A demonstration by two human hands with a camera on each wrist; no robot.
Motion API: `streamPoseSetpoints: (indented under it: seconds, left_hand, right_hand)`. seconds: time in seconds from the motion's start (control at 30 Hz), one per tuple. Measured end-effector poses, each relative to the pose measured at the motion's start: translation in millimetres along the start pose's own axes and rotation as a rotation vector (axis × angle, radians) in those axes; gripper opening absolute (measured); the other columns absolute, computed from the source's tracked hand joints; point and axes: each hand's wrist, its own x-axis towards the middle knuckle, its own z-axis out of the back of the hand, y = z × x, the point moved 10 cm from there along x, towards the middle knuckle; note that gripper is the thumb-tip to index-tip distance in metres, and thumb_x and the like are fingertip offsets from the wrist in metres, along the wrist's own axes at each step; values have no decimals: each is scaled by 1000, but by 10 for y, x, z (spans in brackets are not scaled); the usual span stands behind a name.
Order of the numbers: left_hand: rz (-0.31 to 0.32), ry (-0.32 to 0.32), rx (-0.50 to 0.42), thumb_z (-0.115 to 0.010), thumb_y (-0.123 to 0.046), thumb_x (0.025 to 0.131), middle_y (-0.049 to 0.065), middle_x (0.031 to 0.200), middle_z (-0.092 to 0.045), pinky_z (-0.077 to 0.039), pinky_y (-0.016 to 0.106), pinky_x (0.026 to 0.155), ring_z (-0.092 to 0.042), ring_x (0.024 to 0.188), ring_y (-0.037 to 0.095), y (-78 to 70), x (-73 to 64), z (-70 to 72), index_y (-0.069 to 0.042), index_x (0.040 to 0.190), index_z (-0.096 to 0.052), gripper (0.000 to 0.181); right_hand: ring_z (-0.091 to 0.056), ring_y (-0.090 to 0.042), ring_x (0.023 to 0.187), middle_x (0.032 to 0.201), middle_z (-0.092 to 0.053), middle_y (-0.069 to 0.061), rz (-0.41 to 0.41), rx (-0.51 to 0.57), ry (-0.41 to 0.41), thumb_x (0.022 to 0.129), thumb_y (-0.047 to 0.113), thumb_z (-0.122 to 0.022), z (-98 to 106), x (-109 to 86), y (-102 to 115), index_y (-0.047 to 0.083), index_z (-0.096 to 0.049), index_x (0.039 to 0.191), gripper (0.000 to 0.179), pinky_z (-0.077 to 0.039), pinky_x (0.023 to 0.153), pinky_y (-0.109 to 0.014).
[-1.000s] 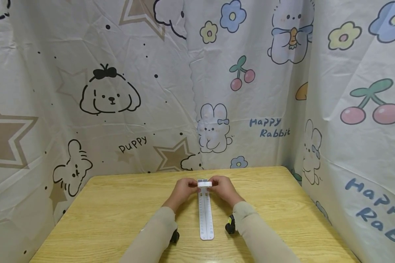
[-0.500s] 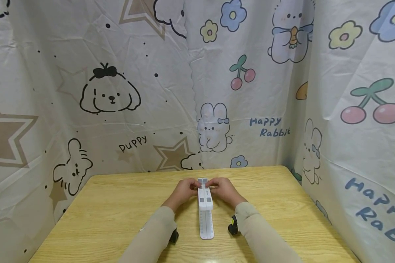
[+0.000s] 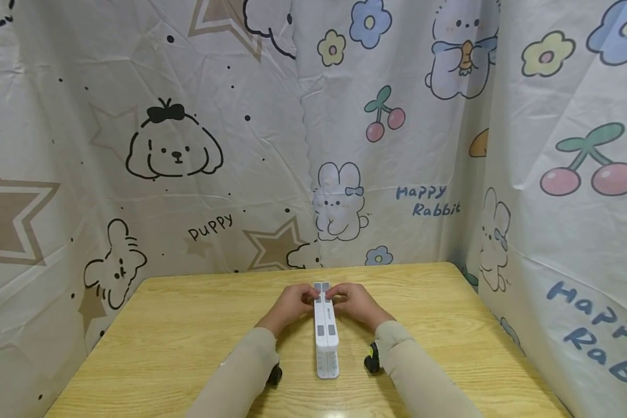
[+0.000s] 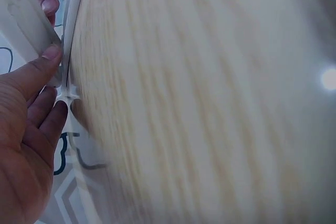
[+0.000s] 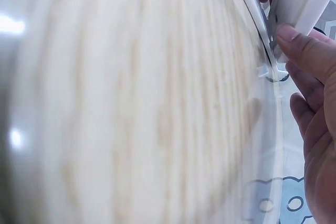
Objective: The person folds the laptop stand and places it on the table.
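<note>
A white folding laptop stand (image 3: 325, 316) lies lengthwise near the middle of the table, its upper part with grey pads slanting over the base below. At its far end my left hand (image 3: 291, 303) pinches the left side between thumb and fingers. Opposite, my right hand (image 3: 356, 303) pinches the right side the same way. In the left wrist view, the left thumb presses against the white arm of the stand (image 4: 29, 19). The right wrist view has the right thumb on the stand's other side (image 5: 299, 3). Fingers behind the stand are partly hidden.
The wooden table (image 3: 198, 325) extends around the stand to both sides. A printed cloth curtain (image 3: 271, 139) hangs behind the table and along its sides. Black wrist devices (image 3: 372, 358) sit beneath the cuffs.
The stand's upper part has swung down toward me, from standing up at the far end to lying low over the base. Both hands stay at the far end, with their grip slightly shifted.
</note>
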Motion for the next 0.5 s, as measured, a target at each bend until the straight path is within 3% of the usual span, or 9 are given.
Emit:
streamPoseSetpoints:
  seconds: [0.5]
  left_hand:
    - [14,48,-10,-84,3,79,6,128,-71,-48,44,111,-61,127,28,22,-12,-40,-12,96,-74,25]
  right_hand:
    - [-60,-28,130,130,-71,-2,28,-73,51,81,3,-84,-33,-26,36,16,-77,108,30,-45,114,-49]
